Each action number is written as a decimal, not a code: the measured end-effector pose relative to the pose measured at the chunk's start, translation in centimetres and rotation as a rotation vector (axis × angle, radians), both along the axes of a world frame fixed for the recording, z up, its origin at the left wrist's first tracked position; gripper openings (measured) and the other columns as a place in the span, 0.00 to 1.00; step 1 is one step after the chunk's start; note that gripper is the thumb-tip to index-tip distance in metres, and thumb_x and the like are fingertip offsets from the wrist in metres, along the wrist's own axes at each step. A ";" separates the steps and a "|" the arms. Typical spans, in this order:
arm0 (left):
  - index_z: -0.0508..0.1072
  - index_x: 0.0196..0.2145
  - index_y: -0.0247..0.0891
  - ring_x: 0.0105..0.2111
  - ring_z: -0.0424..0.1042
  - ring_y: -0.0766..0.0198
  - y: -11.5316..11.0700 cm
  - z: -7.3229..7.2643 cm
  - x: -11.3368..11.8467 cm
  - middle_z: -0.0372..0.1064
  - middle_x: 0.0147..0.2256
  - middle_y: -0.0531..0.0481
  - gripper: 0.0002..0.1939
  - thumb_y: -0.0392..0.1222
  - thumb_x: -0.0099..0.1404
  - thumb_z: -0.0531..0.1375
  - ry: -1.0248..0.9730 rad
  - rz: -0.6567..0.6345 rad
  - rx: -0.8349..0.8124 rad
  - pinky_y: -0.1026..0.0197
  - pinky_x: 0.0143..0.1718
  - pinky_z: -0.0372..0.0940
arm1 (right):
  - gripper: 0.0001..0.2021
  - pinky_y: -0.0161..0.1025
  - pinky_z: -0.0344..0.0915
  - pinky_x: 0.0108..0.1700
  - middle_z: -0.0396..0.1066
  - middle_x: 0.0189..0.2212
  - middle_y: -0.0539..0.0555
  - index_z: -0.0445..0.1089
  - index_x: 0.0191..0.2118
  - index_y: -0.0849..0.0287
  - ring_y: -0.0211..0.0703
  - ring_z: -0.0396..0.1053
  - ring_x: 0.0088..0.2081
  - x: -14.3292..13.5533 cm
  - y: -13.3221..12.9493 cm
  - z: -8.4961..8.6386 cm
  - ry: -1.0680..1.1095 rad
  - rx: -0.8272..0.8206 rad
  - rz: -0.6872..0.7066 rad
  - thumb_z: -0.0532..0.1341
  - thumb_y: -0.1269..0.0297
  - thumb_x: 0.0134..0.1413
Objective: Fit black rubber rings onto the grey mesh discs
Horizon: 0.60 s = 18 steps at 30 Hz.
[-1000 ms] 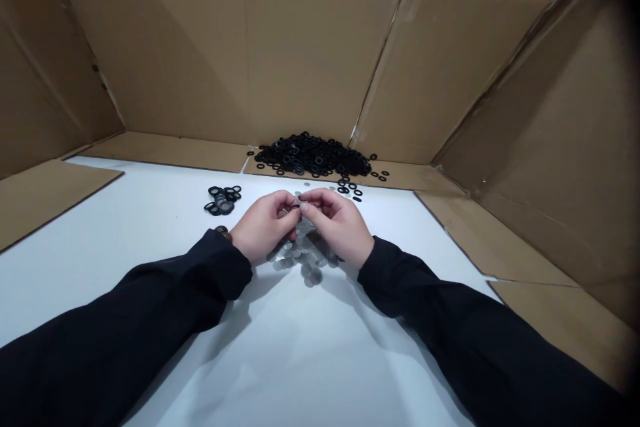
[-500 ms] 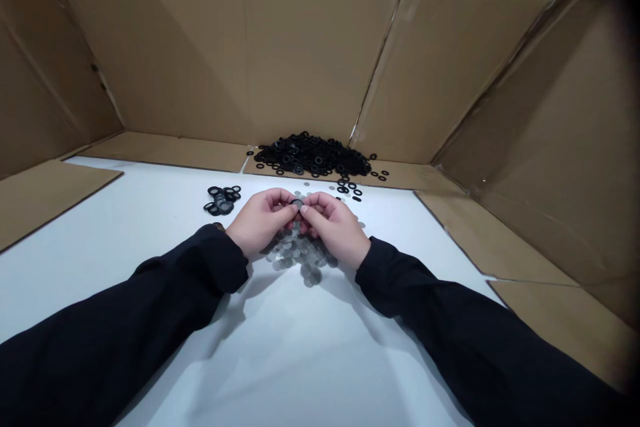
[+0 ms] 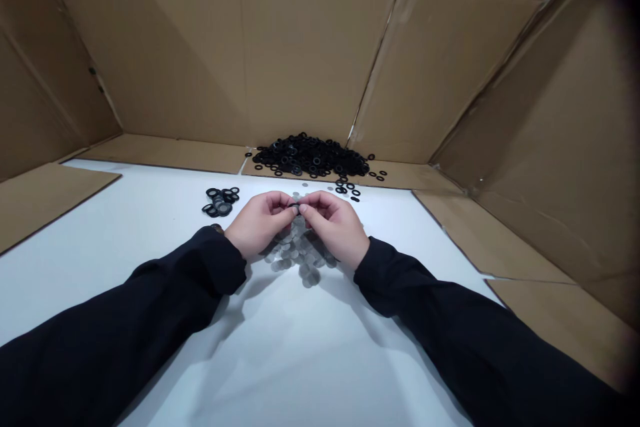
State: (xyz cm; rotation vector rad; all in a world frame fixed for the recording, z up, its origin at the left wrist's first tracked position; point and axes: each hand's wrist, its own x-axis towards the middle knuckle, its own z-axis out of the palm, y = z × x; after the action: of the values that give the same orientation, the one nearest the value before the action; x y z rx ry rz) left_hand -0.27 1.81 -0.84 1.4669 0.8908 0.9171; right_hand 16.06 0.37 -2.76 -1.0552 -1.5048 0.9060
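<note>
Between the fingertips of both hands is a small black ring (image 3: 295,205), partly covered by the thumbs. My left hand (image 3: 263,221) pinches its left side and my right hand (image 3: 334,223) its right side. Below and around the hands lies a loose pile of thin grey translucent discs (image 3: 301,250) on the white table. To the left of my left hand sits a small cluster of black rings (image 3: 220,202); some of these have grey discs within them.
A large heap of black rings (image 3: 310,155) lies at the back on a cardboard strip, with a few stray rings (image 3: 347,188) in front of it. Tall cardboard walls (image 3: 310,47) enclose the white table (image 3: 280,353) at the back and both sides.
The black ring has tilted between my fingertips, so its flat face shows less than before. Both hands stay in nearly the same place, still pinching it.
</note>
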 end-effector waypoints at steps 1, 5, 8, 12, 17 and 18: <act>0.67 0.31 0.35 0.20 0.60 0.72 0.0 0.0 0.0 0.61 0.20 0.57 0.10 0.43 0.58 0.63 -0.004 0.001 -0.002 0.68 0.22 0.54 | 0.11 0.35 0.66 0.32 0.71 0.31 0.51 0.70 0.37 0.59 0.36 0.67 0.29 0.0 0.0 -0.1 0.000 -0.004 -0.005 0.63 0.57 0.53; 0.67 0.31 0.35 0.20 0.60 0.72 0.0 0.0 0.0 0.62 0.20 0.57 0.07 0.40 0.58 0.62 -0.003 0.005 -0.004 0.68 0.23 0.55 | 0.11 0.35 0.65 0.31 0.71 0.31 0.51 0.69 0.37 0.58 0.36 0.66 0.27 0.0 0.0 -0.2 0.012 0.012 -0.043 0.62 0.56 0.54; 0.66 0.31 0.35 0.20 0.61 0.72 0.1 -0.1 0.1 0.63 0.20 0.57 0.07 0.40 0.60 0.61 -0.008 0.017 -0.014 0.68 0.23 0.56 | 0.10 0.35 0.65 0.32 0.71 0.32 0.51 0.69 0.38 0.58 0.36 0.67 0.28 0.1 0.0 -0.2 -0.012 0.047 -0.068 0.61 0.57 0.55; 0.66 0.31 0.36 0.20 0.62 0.72 0.2 -0.3 0.0 0.64 0.20 0.56 0.08 0.42 0.60 0.61 -0.022 0.010 -0.016 0.68 0.23 0.56 | 0.08 0.36 0.65 0.33 0.70 0.32 0.51 0.68 0.38 0.57 0.37 0.66 0.29 0.0 -0.2 -0.2 -0.062 0.106 -0.104 0.61 0.59 0.55; 0.68 0.30 0.35 0.19 0.62 0.71 0.3 -0.3 -0.1 0.66 0.20 0.55 0.10 0.44 0.59 0.63 -0.026 0.004 -0.021 0.68 0.23 0.57 | 0.05 0.37 0.64 0.33 0.68 0.31 0.51 0.67 0.36 0.57 0.38 0.65 0.29 0.0 -0.5 0.0 -0.169 0.218 -0.159 0.60 0.62 0.56; 0.68 0.30 0.35 0.19 0.62 0.72 0.3 -0.3 -0.1 0.66 0.20 0.55 0.10 0.44 0.59 0.63 -0.025 0.005 -0.021 0.68 0.23 0.57 | 0.04 0.37 0.64 0.34 0.68 0.32 0.51 0.67 0.36 0.57 0.38 0.65 0.29 0.0 -0.6 0.1 -0.194 0.240 -0.181 0.60 0.63 0.56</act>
State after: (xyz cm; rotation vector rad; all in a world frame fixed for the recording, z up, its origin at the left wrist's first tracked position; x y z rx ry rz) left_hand -0.41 2.10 -1.17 1.4332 0.8832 0.9255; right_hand 16.04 -0.19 -2.64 -1.1035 -1.6018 0.4943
